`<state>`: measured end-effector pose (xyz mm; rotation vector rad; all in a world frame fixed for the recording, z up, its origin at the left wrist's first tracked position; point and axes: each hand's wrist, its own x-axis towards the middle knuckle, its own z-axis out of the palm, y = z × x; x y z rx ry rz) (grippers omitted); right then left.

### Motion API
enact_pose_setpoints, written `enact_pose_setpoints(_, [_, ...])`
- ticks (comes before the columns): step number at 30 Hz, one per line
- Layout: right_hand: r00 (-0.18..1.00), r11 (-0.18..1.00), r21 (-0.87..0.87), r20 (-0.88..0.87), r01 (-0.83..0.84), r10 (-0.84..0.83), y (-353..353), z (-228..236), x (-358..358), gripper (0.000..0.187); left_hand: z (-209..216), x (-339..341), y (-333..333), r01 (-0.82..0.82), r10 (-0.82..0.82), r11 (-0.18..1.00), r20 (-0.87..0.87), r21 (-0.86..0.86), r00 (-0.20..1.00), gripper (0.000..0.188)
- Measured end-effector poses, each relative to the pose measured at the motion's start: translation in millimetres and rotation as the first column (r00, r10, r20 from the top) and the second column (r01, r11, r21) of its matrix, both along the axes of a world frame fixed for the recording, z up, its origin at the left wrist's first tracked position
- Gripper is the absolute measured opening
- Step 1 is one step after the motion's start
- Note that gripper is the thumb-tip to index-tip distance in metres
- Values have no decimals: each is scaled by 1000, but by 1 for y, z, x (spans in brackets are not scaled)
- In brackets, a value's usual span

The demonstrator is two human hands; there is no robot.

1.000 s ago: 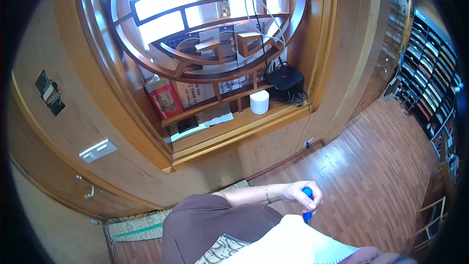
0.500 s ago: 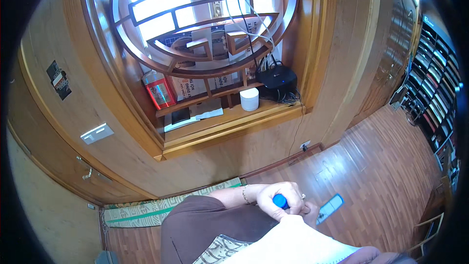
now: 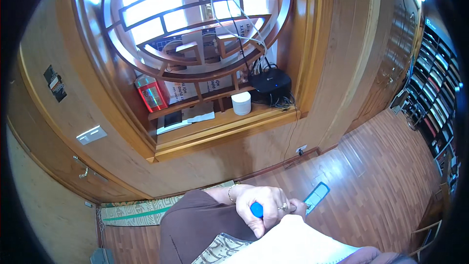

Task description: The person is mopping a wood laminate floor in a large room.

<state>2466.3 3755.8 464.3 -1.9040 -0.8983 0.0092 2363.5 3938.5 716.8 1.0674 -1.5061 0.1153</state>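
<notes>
The left hand (image 3: 267, 204) is clenched around a blue handle (image 3: 256, 209), its rounded end facing up, near the right edge of the brown trousers (image 3: 200, 225). Just to its right, the partly hidden right hand (image 3: 299, 207) grasps the near end of a flat blue-edged item (image 3: 317, 197), perhaps a small panel, above the wood floor (image 3: 381, 181). On the far ledge (image 3: 210, 133), a white container (image 3: 241, 103) stands left of a black router (image 3: 271, 81).

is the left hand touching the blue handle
Touching: the head view shows the left hand curled around the blue handle, its rounded end showing between thumb and fingers.
</notes>
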Motion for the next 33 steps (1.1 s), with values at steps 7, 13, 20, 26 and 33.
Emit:
enact_pose_setpoints(7, [994, 995, -61, 79, 80, -75, 3, -6, 75, 27, -5, 82, 14, 94, -96, 994, -43, -55, 994, 29])
enact_pose_setpoints(13, [965, 961, -94, 44, 262, -258, 14, -24, 162, 28, -40, 177, 56, 47, -46, 999, -170, 2, 984, 33])
enact_pose_setpoints(20, [930, 916, -178, -8, 361, -368, 35, -43, 256, 19, -56, 278, 93, -40, 9, 994, -296, -97, 955, 34])
enact_pose_setpoints(26, [910, 906, -137, 170, 401, -378, 27, -47, 286, 14, -71, 335, 92, 122, -131, 991, -314, -49, 940, 34])
enact_pose_setpoints(33, [837, 840, -113, 227, 530, -498, -9, -46, 283, 28, -77, 367, 70, 282, -258, 959, -353, 17, 899, 38])
